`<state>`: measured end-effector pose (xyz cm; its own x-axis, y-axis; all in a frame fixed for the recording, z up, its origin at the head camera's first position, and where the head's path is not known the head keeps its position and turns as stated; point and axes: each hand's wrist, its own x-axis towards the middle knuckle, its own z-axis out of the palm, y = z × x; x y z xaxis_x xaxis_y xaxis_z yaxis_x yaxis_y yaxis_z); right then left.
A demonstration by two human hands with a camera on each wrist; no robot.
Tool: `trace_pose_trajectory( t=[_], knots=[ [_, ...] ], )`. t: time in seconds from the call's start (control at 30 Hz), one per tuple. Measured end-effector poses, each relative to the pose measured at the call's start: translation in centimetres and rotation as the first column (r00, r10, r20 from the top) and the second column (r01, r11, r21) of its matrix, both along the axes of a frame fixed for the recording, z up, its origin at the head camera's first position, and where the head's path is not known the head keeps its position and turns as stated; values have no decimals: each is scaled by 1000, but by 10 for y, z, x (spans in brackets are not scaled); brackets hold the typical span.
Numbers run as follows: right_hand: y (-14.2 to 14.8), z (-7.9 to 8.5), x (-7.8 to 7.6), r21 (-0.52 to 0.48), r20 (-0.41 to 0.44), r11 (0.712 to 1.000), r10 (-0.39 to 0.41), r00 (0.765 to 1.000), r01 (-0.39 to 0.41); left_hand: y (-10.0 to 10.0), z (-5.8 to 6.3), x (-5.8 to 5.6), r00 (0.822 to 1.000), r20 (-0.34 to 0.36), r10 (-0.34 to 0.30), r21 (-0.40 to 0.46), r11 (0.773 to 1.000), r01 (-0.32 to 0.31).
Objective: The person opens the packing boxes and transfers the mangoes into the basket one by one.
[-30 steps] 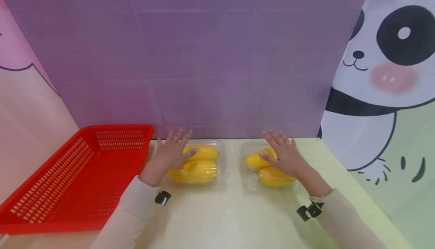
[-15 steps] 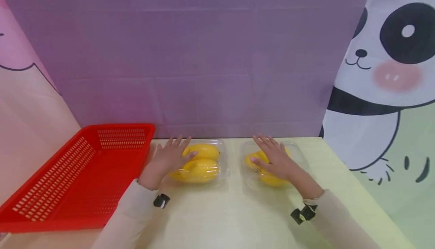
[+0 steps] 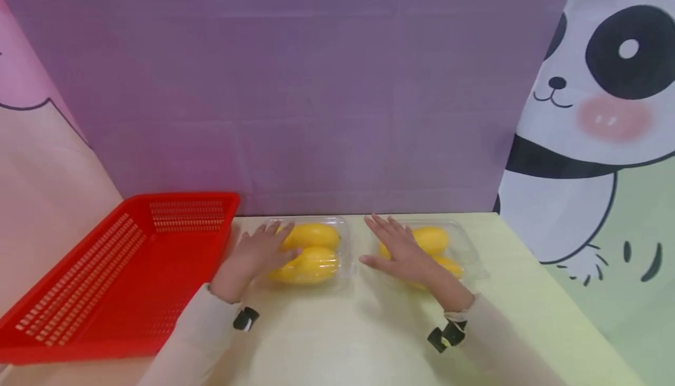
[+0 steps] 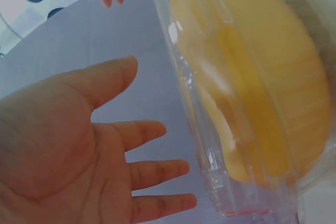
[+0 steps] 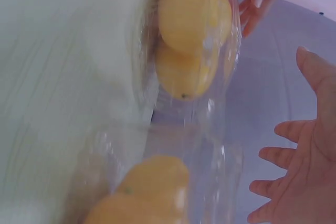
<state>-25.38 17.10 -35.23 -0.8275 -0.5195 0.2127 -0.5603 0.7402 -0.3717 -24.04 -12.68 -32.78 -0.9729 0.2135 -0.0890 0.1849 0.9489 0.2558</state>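
Two clear plastic boxes stand side by side at the table's back edge. Yellow, mango-like fruits (image 3: 311, 265) lie in the left box (image 3: 345, 254), and more yellow fruits (image 3: 431, 239) are in the right box (image 3: 466, 245). My left hand (image 3: 255, 254), fingers spread, is over the left box's left side; the left wrist view shows its palm (image 4: 52, 145) apart from the plastic. Holding nothing, my right hand (image 3: 403, 257) hovers with straight fingers over the left part of the right box, covering some fruit. A gap shows between its palm (image 5: 315, 161) and both boxes in the right wrist view.
A red slotted plastic basket (image 3: 142, 280) stands on the left, close to my left forearm. The pale wooden table (image 3: 327, 339) stretches in front of the boxes. Behind it hangs a purple cloth (image 3: 316, 93), and a panda-printed sheet (image 3: 569, 210) is on the right.
My right hand has moved left across the right box, uncovering more fruit on its right side. My left hand has drawn slightly back toward me. Boxes and basket stay in place.
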Motion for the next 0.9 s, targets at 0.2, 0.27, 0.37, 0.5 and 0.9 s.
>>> trace_pose_trajectory(
  t=[0.2, 0.27, 0.37, 0.5, 0.9],
  knots=[
    [-19, -6, 1, -5, 5, 999, 42, 999, -42, 1, -4, 3, 999, 11, -30, -13, 999, 30],
    [-24, -6, 3, -14, 31, 998, 66, 997, -65, 2, -3, 5, 999, 8, -40, -10, 999, 40],
    [-28, -6, 5, -15, 63, 996, 85, 994, -85, 3, -2, 7, 999, 19, -29, -2, 1000, 29],
    [-36, -7, 6, 14, 39, 997, 73, 997, -74, 3, -2, 9, 999, 33, -19, 2, 1000, 18],
    [-64, -22, 15, -21, 56, 1000, 13, 998, -12, -6, -7, 17, 997, 39, -68, 67, 996, 65]
  ],
)
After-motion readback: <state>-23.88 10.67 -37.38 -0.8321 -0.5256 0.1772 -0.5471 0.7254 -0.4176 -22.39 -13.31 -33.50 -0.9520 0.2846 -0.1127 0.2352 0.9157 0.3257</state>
